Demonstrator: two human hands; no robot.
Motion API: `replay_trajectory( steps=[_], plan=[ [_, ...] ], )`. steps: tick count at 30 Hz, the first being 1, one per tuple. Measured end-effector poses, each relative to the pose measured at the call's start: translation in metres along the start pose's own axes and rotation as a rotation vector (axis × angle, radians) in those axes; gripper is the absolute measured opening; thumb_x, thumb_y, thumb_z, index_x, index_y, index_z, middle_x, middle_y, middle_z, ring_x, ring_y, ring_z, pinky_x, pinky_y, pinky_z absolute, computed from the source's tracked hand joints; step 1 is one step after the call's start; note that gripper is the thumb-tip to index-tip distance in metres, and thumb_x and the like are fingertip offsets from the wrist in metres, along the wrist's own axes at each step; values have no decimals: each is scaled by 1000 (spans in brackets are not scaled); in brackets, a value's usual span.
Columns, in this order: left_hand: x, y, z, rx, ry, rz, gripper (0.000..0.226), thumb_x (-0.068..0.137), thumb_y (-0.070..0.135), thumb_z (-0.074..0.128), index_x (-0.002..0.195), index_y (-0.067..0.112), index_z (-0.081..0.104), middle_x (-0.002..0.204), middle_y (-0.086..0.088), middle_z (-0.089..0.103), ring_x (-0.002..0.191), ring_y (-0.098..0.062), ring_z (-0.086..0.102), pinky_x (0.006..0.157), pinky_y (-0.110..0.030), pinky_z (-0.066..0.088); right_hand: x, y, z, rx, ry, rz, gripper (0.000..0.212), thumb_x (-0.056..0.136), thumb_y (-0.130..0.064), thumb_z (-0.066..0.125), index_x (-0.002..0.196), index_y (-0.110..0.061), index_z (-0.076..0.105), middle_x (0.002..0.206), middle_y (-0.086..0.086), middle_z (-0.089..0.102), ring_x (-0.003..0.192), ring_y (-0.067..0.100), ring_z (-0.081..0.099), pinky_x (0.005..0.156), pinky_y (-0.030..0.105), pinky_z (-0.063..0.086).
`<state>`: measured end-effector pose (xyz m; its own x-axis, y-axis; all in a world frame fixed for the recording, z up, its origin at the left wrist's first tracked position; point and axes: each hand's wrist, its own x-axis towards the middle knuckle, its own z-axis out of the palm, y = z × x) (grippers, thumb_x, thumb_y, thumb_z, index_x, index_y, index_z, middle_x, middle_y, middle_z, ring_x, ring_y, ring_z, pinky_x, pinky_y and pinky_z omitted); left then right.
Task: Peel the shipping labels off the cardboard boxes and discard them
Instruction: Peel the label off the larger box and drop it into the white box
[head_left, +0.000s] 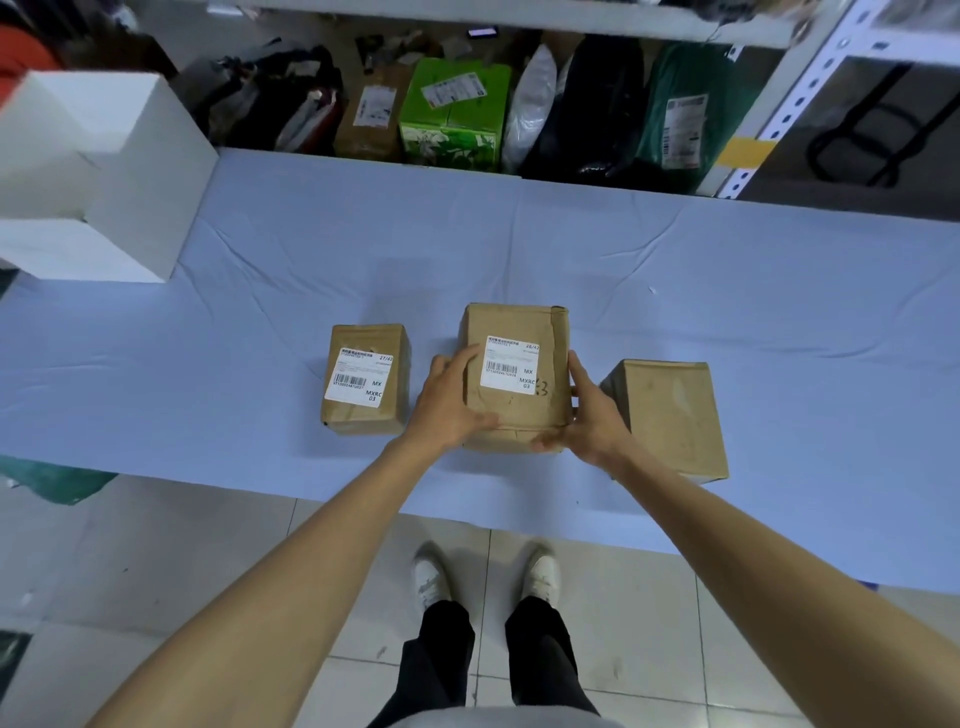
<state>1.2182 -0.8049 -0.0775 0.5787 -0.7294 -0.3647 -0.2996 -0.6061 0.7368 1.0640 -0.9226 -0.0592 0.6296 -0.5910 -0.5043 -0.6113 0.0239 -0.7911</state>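
Cardboard middle box (519, 415), centre frame on the blue surface (727, 270), is being clasped between my left hand (451, 402) and right hand (589, 410). I am steadying it, aiming to lift a corner of its label (510, 365) slowly.

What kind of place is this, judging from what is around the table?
Probably a parcel sorting or storage room. Labelled parcels, such as a green box and a green mailer bag, lie under a metal shelving rack, and three cardboard boxes sit on the cloth-covered table, two with shipping labels.
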Motion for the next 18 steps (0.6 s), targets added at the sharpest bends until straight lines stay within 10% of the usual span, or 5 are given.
replay_trajectory(
  steps=[5,9,18],
  plan=[
    [10,1,-5,112,-26,17,87,68,21,80,142,34,36,130,-4,39,115,-24,54,99,-35,46,4,3,2,-87,-8,16,127,58,5,84,153,-29,6,119,-3,48,111,24,55,80,34,55],
    [15,3,-6,101,-16,6,85,69,20,80,141,35,38,127,-4,39,115,-24,54,101,-36,45,6,5,0,-40,9,0,121,59,10,81,152,-30,14,116,-3,50,99,19,56,54,9,49],
    [23,7,-2,233,-46,-22,92,71,29,77,147,42,27,126,-4,34,115,-26,50,99,-36,45,7,8,-3,49,-4,28,102,74,7,75,150,-31,19,123,8,53,79,9,57,43,9,45]
  ],
)
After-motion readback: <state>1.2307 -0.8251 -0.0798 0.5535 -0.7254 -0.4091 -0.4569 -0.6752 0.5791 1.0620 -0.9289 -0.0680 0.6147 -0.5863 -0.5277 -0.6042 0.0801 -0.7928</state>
